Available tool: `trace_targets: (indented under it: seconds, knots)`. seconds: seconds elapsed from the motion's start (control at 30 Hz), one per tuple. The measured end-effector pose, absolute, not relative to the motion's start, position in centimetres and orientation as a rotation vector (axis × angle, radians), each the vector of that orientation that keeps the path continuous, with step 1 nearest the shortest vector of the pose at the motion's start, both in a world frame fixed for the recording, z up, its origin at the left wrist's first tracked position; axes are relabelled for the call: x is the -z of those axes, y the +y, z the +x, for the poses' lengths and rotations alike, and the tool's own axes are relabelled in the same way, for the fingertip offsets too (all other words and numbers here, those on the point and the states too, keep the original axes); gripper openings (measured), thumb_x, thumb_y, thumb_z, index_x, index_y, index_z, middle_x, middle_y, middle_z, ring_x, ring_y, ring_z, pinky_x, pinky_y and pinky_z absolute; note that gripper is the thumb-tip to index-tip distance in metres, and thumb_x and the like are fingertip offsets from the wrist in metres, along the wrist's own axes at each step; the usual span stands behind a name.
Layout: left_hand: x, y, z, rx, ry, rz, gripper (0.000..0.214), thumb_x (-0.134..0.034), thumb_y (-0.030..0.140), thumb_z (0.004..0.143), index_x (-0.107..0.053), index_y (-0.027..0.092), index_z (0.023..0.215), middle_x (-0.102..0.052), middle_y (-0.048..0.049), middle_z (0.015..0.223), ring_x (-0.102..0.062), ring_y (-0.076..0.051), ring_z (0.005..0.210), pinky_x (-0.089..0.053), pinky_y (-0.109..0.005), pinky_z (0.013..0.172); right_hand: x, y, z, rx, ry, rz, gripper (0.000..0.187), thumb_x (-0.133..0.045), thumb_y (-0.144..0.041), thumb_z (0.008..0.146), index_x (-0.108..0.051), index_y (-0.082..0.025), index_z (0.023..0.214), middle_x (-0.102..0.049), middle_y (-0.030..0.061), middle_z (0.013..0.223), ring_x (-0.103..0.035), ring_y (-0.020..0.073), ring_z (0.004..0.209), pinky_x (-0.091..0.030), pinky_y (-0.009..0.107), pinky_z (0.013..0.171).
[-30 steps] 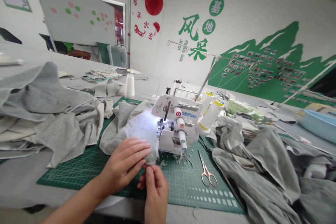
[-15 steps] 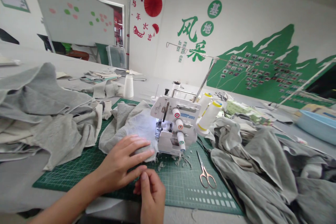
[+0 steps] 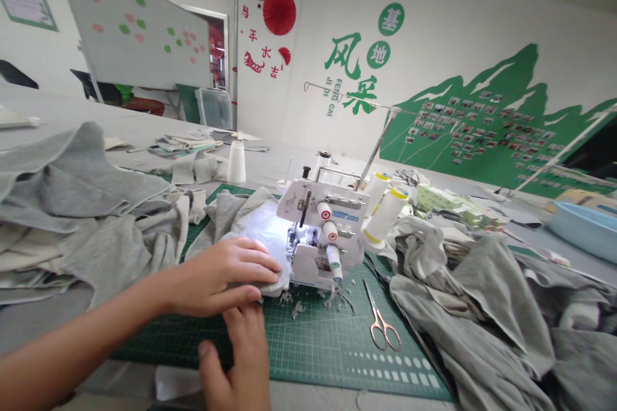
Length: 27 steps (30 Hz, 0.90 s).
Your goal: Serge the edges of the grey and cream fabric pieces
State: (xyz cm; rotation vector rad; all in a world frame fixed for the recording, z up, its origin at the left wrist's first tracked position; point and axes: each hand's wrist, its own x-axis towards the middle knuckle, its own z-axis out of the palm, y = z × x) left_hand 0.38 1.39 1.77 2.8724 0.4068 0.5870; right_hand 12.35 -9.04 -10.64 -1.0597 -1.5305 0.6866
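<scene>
My left hand lies flat on a piece of grey fabric, fingers stretched toward the lit needle area of a white overlock sewing machine. The fabric reaches up to the machine's left side. Just below, my right hand extends its fingers toward the fabric's near edge, thumb spread apart from them. Its fingertips are partly hidden beneath my left hand. A green cutting mat lies under the machine. Grey lint is scattered in front of the machine base.
Scissors lie on the mat right of the machine. Piles of grey fabric stand at left and right. A white thread cone is behind, yellow-rimmed cones beside the machine, and a blue basin at far right.
My right hand has moved left, its closed fingers now stretched out and its thumb apart. My left hand has shifted slightly up and left, still on the fabric.
</scene>
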Motion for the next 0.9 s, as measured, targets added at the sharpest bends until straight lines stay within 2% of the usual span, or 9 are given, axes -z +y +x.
trace_targets:
  seconds: [0.1,0.3,0.5,0.77,0.9]
  knots:
    - [-2.1,1.8,0.5,-0.576,0.398,2.842,0.030,-0.050,0.030,0.099,-0.067,0.028,0.124,-0.069,-0.0039,0.127,-0.063,-0.024,0.113,-0.048,-0.037,0.101,10.5,-8.0,10.1,-0.777,-1.537,-1.034,0.083,-0.072,0.000,0.069,-0.053,-0.033,0.143,-0.050,0.0051,0.152,-0.044,0.0367,0.139,-0.036,0.054,0.114]
    - [-2.0,2.9,0.6,-0.562,0.397,2.822,0.030,-0.049,0.028,0.099,-0.068,0.028,0.122,-0.070,-0.0046,0.126,-0.063,-0.024,0.113,-0.047,-0.039,0.102,9.5,-6.2,7.9,-0.875,-1.413,-0.996,0.075,-0.066,0.000,0.072,-0.054,-0.023,0.142,-0.050,0.0112,0.150,-0.046,0.0348,0.138,-0.036,0.051,0.114]
    - [-2.3,3.7,0.6,-0.528,0.333,2.800,0.031,-0.049,0.026,0.099,-0.066,0.027,0.124,-0.070,-0.0055,0.127,-0.064,-0.024,0.115,-0.046,-0.039,0.105,9.9,-6.6,7.5,-1.003,-1.321,-0.951,0.082,-0.065,0.001,0.069,-0.050,-0.025,0.146,-0.048,0.0075,0.152,-0.041,0.0327,0.142,-0.032,0.049,0.116]
    - [-1.6,3.9,0.2,-0.547,0.340,2.855,0.038,-0.053,0.025,0.097,-0.060,0.032,0.134,-0.066,-0.0020,0.133,-0.060,-0.023,0.121,-0.044,-0.037,0.107,10.5,-7.0,7.6,-0.985,-1.195,-0.927,0.061,-0.063,0.002,0.068,-0.071,-0.024,0.122,-0.065,0.0067,0.135,-0.059,0.0301,0.126,-0.046,0.043,0.107]
    - [-0.8,3.8,0.0,-0.500,0.413,2.922,0.040,-0.051,0.027,0.098,-0.057,0.029,0.137,-0.061,-0.0032,0.139,-0.054,-0.026,0.125,-0.041,-0.041,0.108,10.0,-6.9,8.1,-1.024,-1.144,-0.920,0.048,-0.059,0.000,0.069,-0.078,-0.022,0.107,-0.073,0.0071,0.119,-0.067,0.0279,0.113,-0.049,0.039,0.102]
